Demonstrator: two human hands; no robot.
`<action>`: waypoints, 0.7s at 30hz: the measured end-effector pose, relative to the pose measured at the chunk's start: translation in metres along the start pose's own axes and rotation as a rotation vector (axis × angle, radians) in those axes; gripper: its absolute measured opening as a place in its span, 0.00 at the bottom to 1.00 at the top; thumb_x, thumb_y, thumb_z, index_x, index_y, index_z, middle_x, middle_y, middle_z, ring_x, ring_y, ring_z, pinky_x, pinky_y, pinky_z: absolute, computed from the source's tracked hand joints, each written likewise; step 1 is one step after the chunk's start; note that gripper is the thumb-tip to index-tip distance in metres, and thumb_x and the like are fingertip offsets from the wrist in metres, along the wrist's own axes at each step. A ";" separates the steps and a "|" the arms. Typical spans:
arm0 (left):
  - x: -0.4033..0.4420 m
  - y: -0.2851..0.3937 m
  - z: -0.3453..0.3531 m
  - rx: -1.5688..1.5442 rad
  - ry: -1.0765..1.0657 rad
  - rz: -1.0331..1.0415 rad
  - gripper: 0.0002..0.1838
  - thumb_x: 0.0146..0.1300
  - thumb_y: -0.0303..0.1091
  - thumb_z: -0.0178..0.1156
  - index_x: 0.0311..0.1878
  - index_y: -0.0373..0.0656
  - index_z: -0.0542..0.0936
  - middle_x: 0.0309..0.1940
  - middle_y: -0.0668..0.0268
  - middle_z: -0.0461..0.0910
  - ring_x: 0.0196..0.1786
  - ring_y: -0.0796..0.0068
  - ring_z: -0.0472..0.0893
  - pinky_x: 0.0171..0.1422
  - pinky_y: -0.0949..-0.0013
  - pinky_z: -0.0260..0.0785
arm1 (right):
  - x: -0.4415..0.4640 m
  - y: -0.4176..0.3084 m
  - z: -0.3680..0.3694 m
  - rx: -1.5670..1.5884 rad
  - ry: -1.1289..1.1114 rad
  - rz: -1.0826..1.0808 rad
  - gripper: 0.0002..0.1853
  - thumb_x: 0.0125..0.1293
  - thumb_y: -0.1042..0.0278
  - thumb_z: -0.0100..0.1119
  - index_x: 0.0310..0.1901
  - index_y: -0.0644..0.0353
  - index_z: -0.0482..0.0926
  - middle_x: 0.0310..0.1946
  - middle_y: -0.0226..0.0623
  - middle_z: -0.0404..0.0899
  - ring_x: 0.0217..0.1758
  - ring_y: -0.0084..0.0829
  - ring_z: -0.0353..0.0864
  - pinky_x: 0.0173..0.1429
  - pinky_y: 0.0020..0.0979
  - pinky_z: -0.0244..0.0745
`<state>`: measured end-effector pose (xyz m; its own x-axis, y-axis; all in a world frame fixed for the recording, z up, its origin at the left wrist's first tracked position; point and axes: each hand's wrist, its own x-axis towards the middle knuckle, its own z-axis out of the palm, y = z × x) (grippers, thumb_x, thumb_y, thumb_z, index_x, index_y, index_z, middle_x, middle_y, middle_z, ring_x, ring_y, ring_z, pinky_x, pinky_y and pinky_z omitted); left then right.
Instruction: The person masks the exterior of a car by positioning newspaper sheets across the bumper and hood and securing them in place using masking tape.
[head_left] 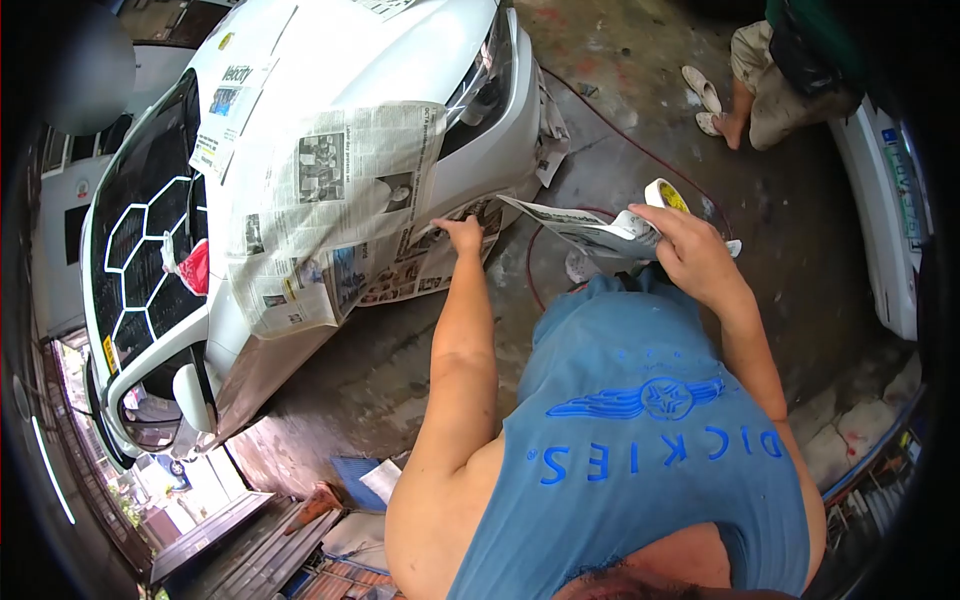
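Note:
My left hand (462,235) rests on the newspaper sheets (300,215) covering the white car's front fender. Its fingers stretch out against the paper near the bumper, with nothing visible in them. In my right hand (690,248) are a roll of masking tape (657,191), pale on its rim and yellow inside, and a folded newspaper sheet (575,226) that hangs out toward the car. Part of the roll and the paper's gripped edge are hidden behind my fingers. The white car (380,60) has its headlight (485,85) uncovered beside the newspaper.
A red hose (628,128) trails over the stained concrete floor (620,60). Another person (790,80) is at the upper right, beside a second white vehicle (868,200). A red bag (193,268) lies by the windshield, and wooden boards (245,555) are at lower left.

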<state>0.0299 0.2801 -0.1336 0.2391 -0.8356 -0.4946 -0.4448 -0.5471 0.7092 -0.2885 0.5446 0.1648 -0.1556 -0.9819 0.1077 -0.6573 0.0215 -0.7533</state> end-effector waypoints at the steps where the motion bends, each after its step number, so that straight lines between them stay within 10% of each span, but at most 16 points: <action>1: 0.003 -0.003 -0.001 -0.036 0.080 -0.016 0.61 0.63 0.28 0.61 0.83 0.47 0.23 0.40 0.54 0.85 0.32 0.66 0.83 0.38 0.62 0.77 | 0.001 0.001 0.000 0.000 -0.002 -0.009 0.27 0.61 0.80 0.51 0.62 0.55 0.80 0.47 0.48 0.83 0.49 0.52 0.83 0.55 0.46 0.78; 4: -0.002 -0.004 -0.008 -0.015 0.050 0.058 0.60 0.64 0.28 0.61 0.83 0.47 0.24 0.45 0.49 0.85 0.32 0.64 0.84 0.40 0.62 0.79 | 0.003 -0.001 0.001 0.008 -0.032 -0.008 0.27 0.61 0.81 0.51 0.62 0.55 0.80 0.46 0.47 0.83 0.48 0.52 0.83 0.54 0.47 0.78; 7: 0.018 -0.001 -0.012 0.066 -0.684 -0.052 0.59 0.64 0.28 0.61 0.83 0.48 0.25 0.49 0.46 0.83 0.31 0.62 0.85 0.40 0.62 0.80 | 0.005 -0.001 0.002 0.003 -0.047 -0.046 0.27 0.61 0.81 0.52 0.62 0.56 0.79 0.46 0.47 0.83 0.48 0.52 0.83 0.54 0.47 0.78; 11: -0.011 0.004 0.002 -0.044 0.032 0.047 0.47 0.67 0.29 0.62 0.85 0.50 0.49 0.38 0.54 0.85 0.26 0.71 0.83 0.27 0.71 0.73 | 0.010 -0.004 0.003 -0.011 -0.044 -0.081 0.27 0.61 0.81 0.51 0.63 0.56 0.79 0.46 0.47 0.83 0.47 0.51 0.83 0.54 0.47 0.78; 17: 0.016 -0.015 -0.005 0.052 -0.658 -0.019 0.40 0.67 0.28 0.62 0.81 0.50 0.60 0.40 0.58 0.85 0.28 0.73 0.82 0.28 0.71 0.74 | 0.008 -0.006 0.005 0.027 -0.043 -0.034 0.25 0.62 0.79 0.52 0.62 0.56 0.80 0.48 0.47 0.84 0.49 0.50 0.84 0.55 0.45 0.78; 21: 0.021 -0.068 0.022 0.263 -0.389 0.246 0.31 0.66 0.30 0.64 0.72 0.39 0.71 0.39 0.62 0.86 0.32 0.74 0.82 0.36 0.68 0.76 | 0.006 -0.001 0.014 0.038 -0.007 0.031 0.21 0.66 0.75 0.54 0.59 0.56 0.82 0.48 0.48 0.85 0.49 0.51 0.85 0.56 0.45 0.79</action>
<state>0.0456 0.3010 -0.2028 -0.2151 -0.8301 -0.5145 -0.6609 -0.2641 0.7024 -0.2782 0.5358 0.1574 -0.1698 -0.9823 0.0795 -0.6240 0.0447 -0.7801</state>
